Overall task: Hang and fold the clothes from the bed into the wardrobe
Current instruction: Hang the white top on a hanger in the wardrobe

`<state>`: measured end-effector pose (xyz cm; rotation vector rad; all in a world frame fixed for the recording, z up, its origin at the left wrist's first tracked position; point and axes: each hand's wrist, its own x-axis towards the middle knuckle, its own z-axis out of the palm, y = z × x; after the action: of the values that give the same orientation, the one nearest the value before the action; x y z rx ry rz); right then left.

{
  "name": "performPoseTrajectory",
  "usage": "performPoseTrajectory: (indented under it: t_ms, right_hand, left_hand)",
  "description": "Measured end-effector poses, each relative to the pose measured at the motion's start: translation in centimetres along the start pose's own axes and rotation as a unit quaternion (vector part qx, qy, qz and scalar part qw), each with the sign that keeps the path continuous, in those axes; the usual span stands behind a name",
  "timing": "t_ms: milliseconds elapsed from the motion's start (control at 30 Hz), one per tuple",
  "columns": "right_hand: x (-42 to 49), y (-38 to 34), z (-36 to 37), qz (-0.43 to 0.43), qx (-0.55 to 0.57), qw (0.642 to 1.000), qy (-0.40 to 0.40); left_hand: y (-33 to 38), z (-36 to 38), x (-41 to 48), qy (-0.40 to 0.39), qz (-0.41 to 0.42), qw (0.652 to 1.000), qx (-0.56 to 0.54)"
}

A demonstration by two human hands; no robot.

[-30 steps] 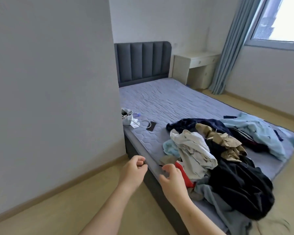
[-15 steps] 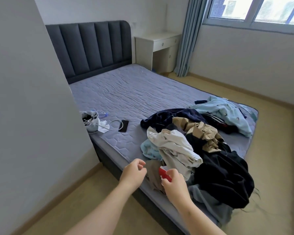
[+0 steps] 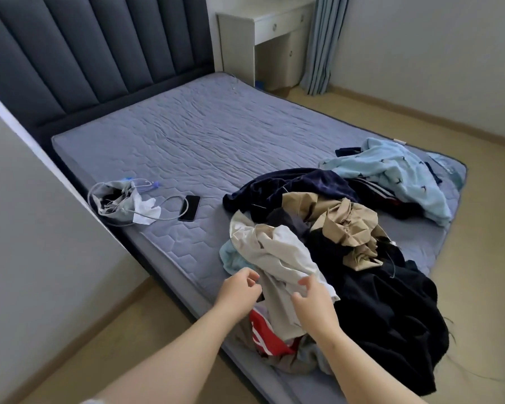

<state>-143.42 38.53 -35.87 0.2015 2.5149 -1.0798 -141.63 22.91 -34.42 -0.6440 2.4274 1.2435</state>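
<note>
While pale shirt (image 3: 277,258) lies between hands atop pile (image 3: 391,304), left hand (image 3: 239,293) is seen curled beside it, hold unclear; right hand (image 3: 312,300) half-open, touching it. Risk: tangled red garment (image 3: 263,330) under hands dragged off bed (image 3: 201,141) edge.

Grey quilted bed mattress (image 3: 216,135), heap of mixed-colour clothes (image 3: 376,301) at four o'clock, cream-white crumpled garment (image 3: 277,252) at its near-left edge, left grip (image 3: 239,293) and right grip (image 3: 314,301) curled at it, six o'clock, black flat phone (image 3: 189,207) at nine o'clock.
</note>
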Motion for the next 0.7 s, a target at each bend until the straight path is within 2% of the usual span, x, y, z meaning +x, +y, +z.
performPoseTrajectory:
  t_ms: [200, 333, 433, 567, 700]
  right_hand:
    - [7.7, 2.4, -0.4, 0.012, -0.164, 0.986, -0.040]
    - [10.2, 3.8, 0.4, 0.022, -0.227, 0.970, -0.080]
    - [11.3, 4.3, 1.1, 0.045, -0.274, 0.958, -0.076]
    - [12.1, 3.7, 1.7, 0.033, -0.265, 0.964, -0.013]
    - [11.9, 1.7, 2.3, -0.057, -0.166, 0.985, -0.003]
  left_hand:
    - [1.4, 3.9, 6.0, -0.010, -0.095, 0.994, -0.050]
    - [1.3, 5.0, 7.8, -0.011, -0.153, 0.984, -0.095]
    - [1.1, 5.0, 8.4, -0.008, -0.188, 0.974, -0.124]
    - [0.9, 4.0, 8.5, -0.001, -0.208, 0.967, -0.144]
    - [1.3, 2.8, 8.3, 0.003, -0.233, 0.947, -0.219]
